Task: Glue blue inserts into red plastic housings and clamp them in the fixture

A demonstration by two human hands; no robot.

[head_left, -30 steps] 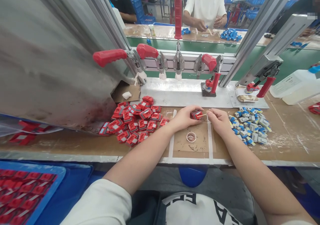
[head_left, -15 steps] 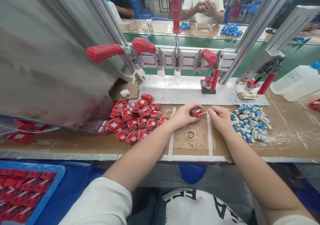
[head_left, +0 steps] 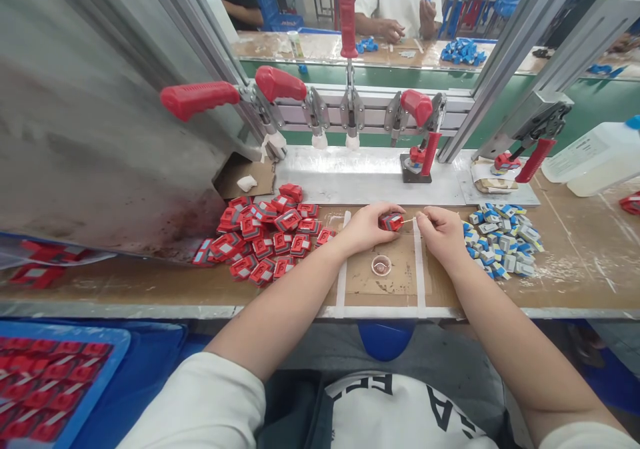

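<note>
Fingers, left: my left hand (head_left: pixel 367 228) pinches one small red part (head_left: pixel 391 222), thumb and fingertips closed round it, held just above the cardboard pad (head_left: pixel 400 277).
Red pile: loose red parts (head_left: pixel 265 239) lie heaped well to the left of that hand; I keep my wrist clear of them.
Small cup: a round cup (head_left: pixel 381 265) sits on the pad, just below and between my hands.
Stick: a thin stick (head_left: pixel 408 221) bridges the gap, its tip touching the red part's right side.
Fingers, right: my right hand (head_left: pixel 443 234) is closed narrow on the stick's far end.
Doing it well: I judge a steady left pinch and light strokes matter most.
Blue pile: blue-and-white parts (head_left: pixel 503 239) lie just right of my right hand.
</note>
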